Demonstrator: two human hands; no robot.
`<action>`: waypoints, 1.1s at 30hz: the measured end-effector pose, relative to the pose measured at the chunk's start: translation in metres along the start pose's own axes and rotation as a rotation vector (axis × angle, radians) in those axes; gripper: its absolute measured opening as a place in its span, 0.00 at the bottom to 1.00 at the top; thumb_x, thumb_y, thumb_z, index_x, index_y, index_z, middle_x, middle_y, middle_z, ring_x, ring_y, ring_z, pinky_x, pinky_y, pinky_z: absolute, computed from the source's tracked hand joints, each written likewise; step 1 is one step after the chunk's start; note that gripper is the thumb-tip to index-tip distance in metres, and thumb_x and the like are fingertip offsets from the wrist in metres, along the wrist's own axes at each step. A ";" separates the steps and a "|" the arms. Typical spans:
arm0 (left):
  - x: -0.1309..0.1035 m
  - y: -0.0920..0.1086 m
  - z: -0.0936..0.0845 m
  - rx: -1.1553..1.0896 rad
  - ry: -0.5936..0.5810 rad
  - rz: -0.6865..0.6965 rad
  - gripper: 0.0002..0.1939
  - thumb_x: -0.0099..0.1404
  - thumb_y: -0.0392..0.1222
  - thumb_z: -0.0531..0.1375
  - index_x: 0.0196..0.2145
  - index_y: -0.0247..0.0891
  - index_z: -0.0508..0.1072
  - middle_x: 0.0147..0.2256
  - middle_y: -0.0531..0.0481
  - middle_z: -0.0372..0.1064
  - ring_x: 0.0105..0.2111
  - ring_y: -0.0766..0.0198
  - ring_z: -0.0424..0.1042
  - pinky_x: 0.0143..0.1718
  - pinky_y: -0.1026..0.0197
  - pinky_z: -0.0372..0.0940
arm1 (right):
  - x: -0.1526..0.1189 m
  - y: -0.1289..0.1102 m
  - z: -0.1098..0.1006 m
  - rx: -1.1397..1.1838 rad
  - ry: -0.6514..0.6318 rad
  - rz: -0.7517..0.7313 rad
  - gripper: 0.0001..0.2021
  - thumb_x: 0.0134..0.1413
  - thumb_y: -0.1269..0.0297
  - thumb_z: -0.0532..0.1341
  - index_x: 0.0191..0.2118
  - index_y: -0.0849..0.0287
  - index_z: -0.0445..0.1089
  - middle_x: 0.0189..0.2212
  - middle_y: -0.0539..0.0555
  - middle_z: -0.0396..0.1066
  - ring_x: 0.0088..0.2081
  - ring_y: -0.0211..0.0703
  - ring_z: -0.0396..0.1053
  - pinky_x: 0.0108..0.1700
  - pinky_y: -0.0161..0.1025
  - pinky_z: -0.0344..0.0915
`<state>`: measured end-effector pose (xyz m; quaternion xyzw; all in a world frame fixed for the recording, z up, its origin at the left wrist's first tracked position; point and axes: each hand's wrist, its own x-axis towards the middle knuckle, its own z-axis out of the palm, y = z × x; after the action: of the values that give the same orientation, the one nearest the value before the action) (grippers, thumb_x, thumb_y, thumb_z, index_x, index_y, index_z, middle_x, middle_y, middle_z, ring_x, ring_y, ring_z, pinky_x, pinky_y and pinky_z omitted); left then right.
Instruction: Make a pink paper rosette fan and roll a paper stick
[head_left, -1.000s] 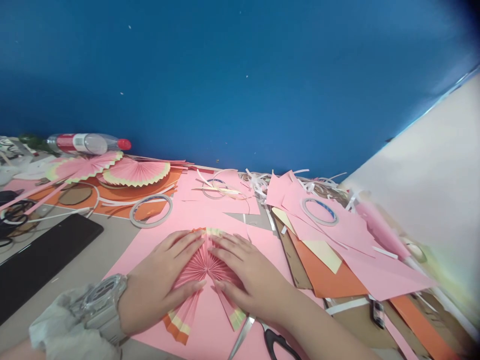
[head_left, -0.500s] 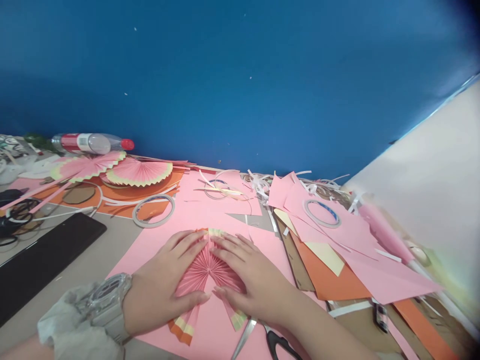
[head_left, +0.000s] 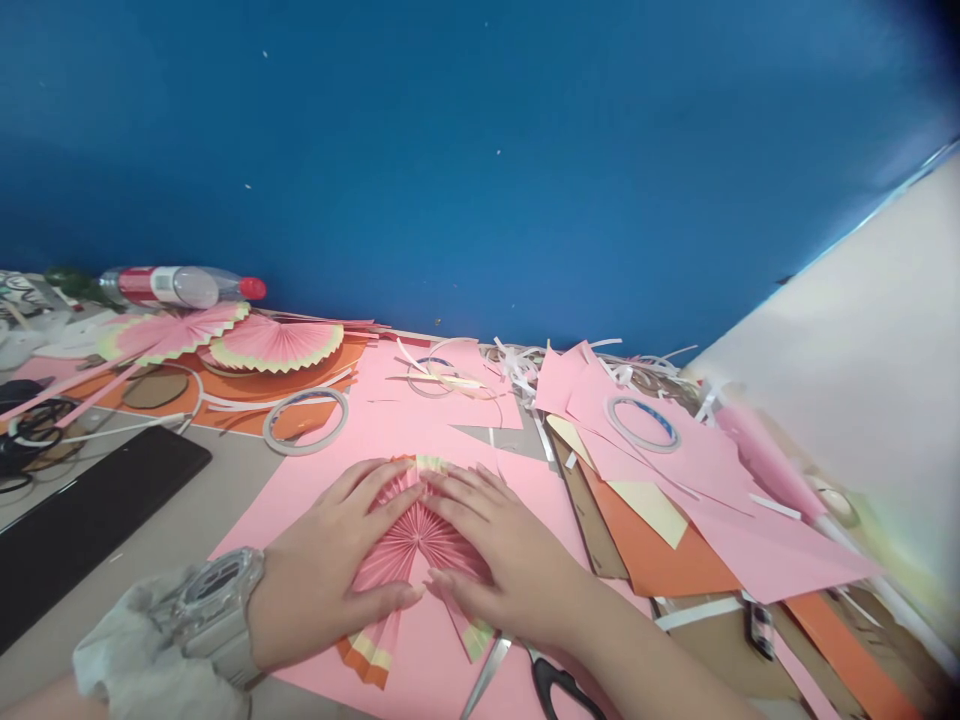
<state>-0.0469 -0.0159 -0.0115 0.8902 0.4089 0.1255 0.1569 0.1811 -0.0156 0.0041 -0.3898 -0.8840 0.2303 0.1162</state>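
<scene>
A pleated paper fan (head_left: pixel 418 535), pink with a yellow and orange edge, lies spread nearly into a circle on pink paper (head_left: pixel 285 500), with a gap at its near side. My left hand (head_left: pixel 330 560), with a watch on the wrist, rests on the fan's left part, fingers spread. On its right part lies my right hand (head_left: pixel 510 560), its fingers also apart. Both hands press the fan flat, and their fingertips nearly meet at its far edge. Scissors (head_left: pixel 559 685) with black handles lie beside my right forearm, partly hidden under it.
Rolls of tape (head_left: pixel 306 447) lie on the papers. At the back left are finished fans (head_left: pixel 277 345) and a plastic bottle (head_left: pixel 187 287). A black slab (head_left: pixel 97 530) lies at the left. Pink and orange sheets (head_left: pixel 675 575) with white strips cover the right side.
The fingers of my left hand have shifted slightly on the fan, one reaching a little further right toward the right hand. The rest looks nearly the same.
</scene>
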 end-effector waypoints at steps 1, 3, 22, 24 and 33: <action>0.000 0.000 0.000 0.001 0.001 0.001 0.37 0.61 0.61 0.55 0.63 0.43 0.51 0.62 0.43 0.48 0.60 0.47 0.46 0.58 0.42 0.53 | 0.000 0.000 -0.001 0.015 0.014 0.000 0.26 0.58 0.53 0.54 0.61 0.54 0.55 0.64 0.49 0.50 0.64 0.41 0.45 0.66 0.47 0.35; 0.001 0.000 -0.001 0.004 -0.001 0.003 0.37 0.61 0.61 0.55 0.63 0.43 0.51 0.62 0.43 0.48 0.60 0.47 0.46 0.58 0.42 0.53 | -0.001 0.001 -0.002 0.054 0.054 0.002 0.23 0.59 0.55 0.54 0.59 0.53 0.58 0.63 0.49 0.54 0.63 0.40 0.47 0.66 0.47 0.36; 0.002 -0.013 -0.019 0.104 0.350 -0.218 0.21 0.68 0.50 0.48 0.55 0.41 0.60 0.53 0.41 0.59 0.52 0.50 0.58 0.53 0.44 0.53 | -0.002 0.005 -0.001 0.184 0.212 -0.081 0.12 0.57 0.64 0.55 0.47 0.57 0.65 0.46 0.56 0.65 0.49 0.46 0.59 0.58 0.50 0.51; 0.004 -0.027 -0.027 0.262 0.405 -0.419 0.19 0.66 0.50 0.49 0.50 0.38 0.65 0.48 0.40 0.62 0.47 0.46 0.61 0.48 0.42 0.55 | -0.002 0.005 -0.001 0.200 0.210 -0.084 0.12 0.57 0.64 0.54 0.47 0.57 0.65 0.46 0.55 0.65 0.49 0.46 0.59 0.57 0.50 0.52; 0.009 -0.053 -0.034 0.289 0.369 -0.486 0.11 0.64 0.48 0.52 0.30 0.40 0.67 0.34 0.45 0.67 0.39 0.46 0.63 0.40 0.47 0.55 | -0.002 0.004 -0.001 0.198 0.226 -0.092 0.11 0.57 0.67 0.55 0.45 0.57 0.66 0.44 0.55 0.66 0.48 0.46 0.60 0.54 0.47 0.55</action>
<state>-0.0895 0.0297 0.0007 0.7421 0.6441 0.1843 -0.0224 0.1859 -0.0146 0.0027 -0.3587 -0.8552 0.2656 0.2633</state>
